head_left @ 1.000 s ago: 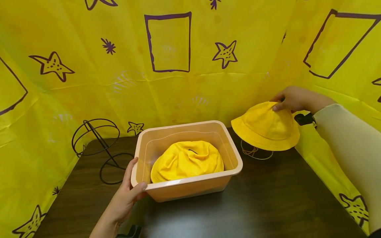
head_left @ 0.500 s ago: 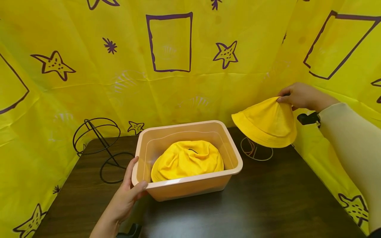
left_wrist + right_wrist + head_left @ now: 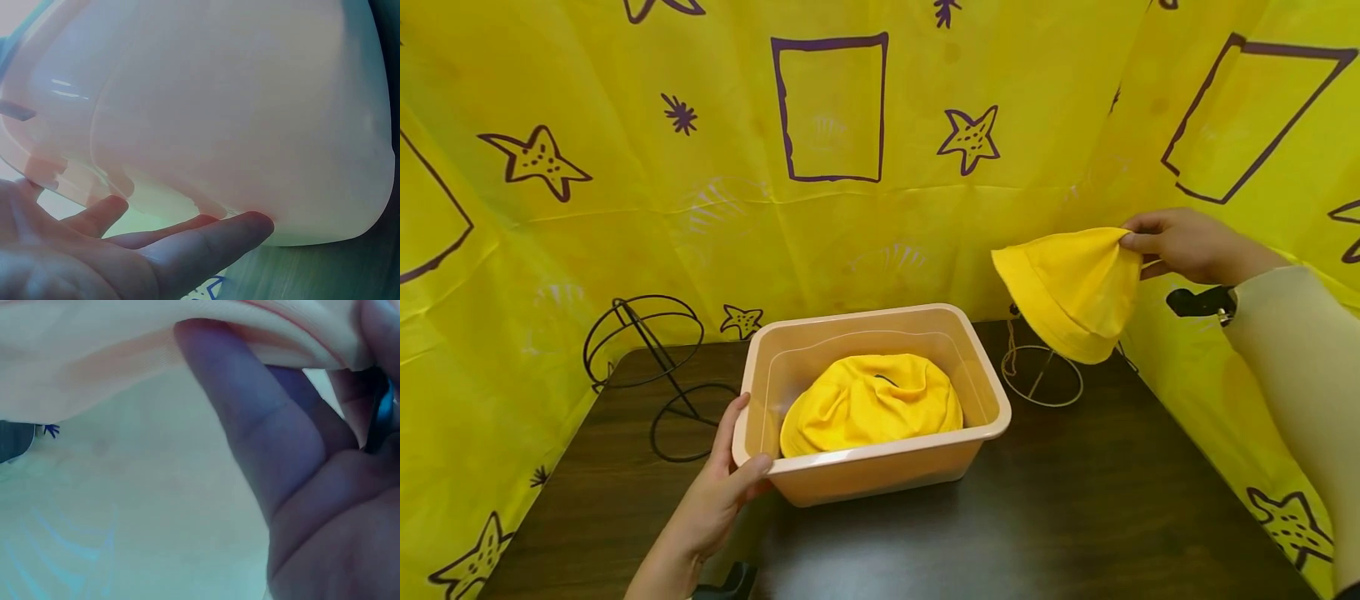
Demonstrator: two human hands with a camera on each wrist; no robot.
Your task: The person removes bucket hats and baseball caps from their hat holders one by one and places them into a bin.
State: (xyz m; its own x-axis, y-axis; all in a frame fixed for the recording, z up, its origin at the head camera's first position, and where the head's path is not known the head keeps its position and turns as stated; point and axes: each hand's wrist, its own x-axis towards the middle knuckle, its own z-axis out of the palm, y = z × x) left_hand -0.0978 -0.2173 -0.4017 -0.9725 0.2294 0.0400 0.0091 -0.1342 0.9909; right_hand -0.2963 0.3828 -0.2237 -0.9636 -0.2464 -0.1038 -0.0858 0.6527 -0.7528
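My left hand (image 3: 718,483) grips the left corner of a peach plastic basin (image 3: 880,477), thumb over the rim. In the left wrist view, the fingers of that hand (image 3: 169,250) lie against the basin's outer wall (image 3: 250,125). Inside the basin sits a crumpled yellow hat (image 3: 872,404). At the right, a second yellow brimmed hat (image 3: 1067,283) hangs tilted in the air, its crown pinched by my right hand (image 3: 1187,246). Below this hat shows the round base of a wire hat stand (image 3: 1051,406), its upper part hidden by the hat.
A black wire hat stand (image 3: 658,357) is at the left of the dark wooden table (image 3: 1112,483). Yellow cloth (image 3: 1037,208) with starfish drawings hangs behind the table and along both sides.
My right hand has moved right and slightly up, lifting the hat and tipping it further, which uncovers more of the stand's base. The left hand and basin have hardly moved.
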